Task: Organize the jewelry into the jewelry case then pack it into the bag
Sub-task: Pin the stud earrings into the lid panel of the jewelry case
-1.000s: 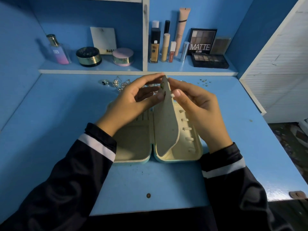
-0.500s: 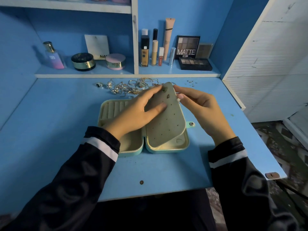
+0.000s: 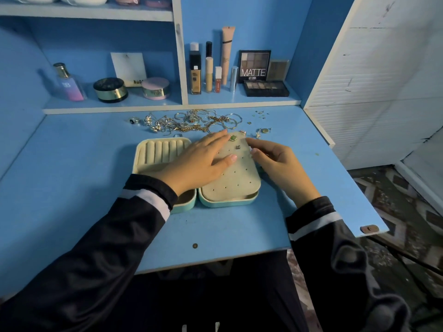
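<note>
An open mint-green jewelry case (image 3: 225,202) lies on the blue desk, with ring rolls (image 3: 163,150) in its left half. A beige perforated earring flap (image 3: 233,180) lies flat over its right half, with a green earring (image 3: 233,138) and a small stud pinned near its top. My left hand (image 3: 203,160) rests flat on the flap, fingers straight. At the flap's right edge lies my right hand (image 3: 275,161), fingers loosely curled and touching that edge. A heap of gold and silver jewelry (image 3: 189,122) lies behind the case. No bag is in view.
Small loose earrings (image 3: 262,131) lie right of the heap. A low shelf (image 3: 167,105) behind holds a perfume bottle (image 3: 68,82), two round jars, foundation tubes (image 3: 208,73) and eyeshadow palettes (image 3: 266,88). A white cabinet (image 3: 383,80) stands at the right. The desk's front edge is near my body.
The earring flap, held upright between both hands a second ago, has been laid down flat over the case's right half. My left hand now lies flat on it.
</note>
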`<state>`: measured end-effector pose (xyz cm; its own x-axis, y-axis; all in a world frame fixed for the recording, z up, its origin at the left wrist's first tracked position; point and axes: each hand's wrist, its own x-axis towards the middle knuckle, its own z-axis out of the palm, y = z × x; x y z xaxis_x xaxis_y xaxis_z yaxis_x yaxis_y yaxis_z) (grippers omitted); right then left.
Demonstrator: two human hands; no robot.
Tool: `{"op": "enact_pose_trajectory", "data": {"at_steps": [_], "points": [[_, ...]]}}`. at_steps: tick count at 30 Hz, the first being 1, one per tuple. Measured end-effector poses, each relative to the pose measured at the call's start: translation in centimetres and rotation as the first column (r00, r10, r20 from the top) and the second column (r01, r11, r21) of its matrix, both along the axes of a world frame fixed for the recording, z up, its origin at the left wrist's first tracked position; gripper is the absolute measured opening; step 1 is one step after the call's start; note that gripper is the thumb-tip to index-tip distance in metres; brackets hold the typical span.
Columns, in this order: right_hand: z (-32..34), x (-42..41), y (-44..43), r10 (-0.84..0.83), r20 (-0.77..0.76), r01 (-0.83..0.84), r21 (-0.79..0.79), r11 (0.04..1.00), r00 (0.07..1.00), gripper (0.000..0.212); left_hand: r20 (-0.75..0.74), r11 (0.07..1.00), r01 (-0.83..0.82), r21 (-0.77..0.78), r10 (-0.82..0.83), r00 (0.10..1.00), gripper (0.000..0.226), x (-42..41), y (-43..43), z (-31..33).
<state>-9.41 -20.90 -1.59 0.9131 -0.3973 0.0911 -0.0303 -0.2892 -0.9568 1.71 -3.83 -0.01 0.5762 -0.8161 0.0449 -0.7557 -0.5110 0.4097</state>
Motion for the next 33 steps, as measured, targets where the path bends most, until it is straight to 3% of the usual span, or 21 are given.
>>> {"op": "enact_pose_trajectory", "data": {"at_steps": [4, 14, 20, 27, 33], "points": [[-0.7, -0.1, 0.3, -0.05, -0.027, 0.047, -0.112, 0.993, 0.998, 0.021, 0.069, 0.992, 0.009, 0.128, -0.018, 0.997, 0.068, -0.2, -0.3, -0.1], [-1.1, -0.1, 1.1, -0.081, 0.065, 0.101, -0.426, 0.899, 0.995, 0.028, 0.073, 0.975, 0.03, 0.221, -0.047, 0.996, 0.068, 0.0, -0.4, -0.1], [-1.0, 0.0, 0.0, -0.048, 0.019, 0.051, -0.435, 0.899, 0.999, 0.027, 0.051, 0.961, 0.077, 0.264, -0.094, 0.994, 0.06, 1.6, -1.0, 0.6], [-0.8, 1.8, -4.4, -0.157, -0.012, 0.128, -0.515, 0.848, 0.988, 0.026, 0.015, 0.982, 0.107, 0.156, -0.111, 0.994, 0.049, 4.7, -3.8, 1.9], [-1.5, 4.3, -8.9, -0.277, -0.009, 0.221, -0.576, 0.787, 0.961, 0.028, -0.019, 0.992, 0.104, -0.07, -0.105, 0.994, 0.038, 7.9, -7.8, 1.0]]}}
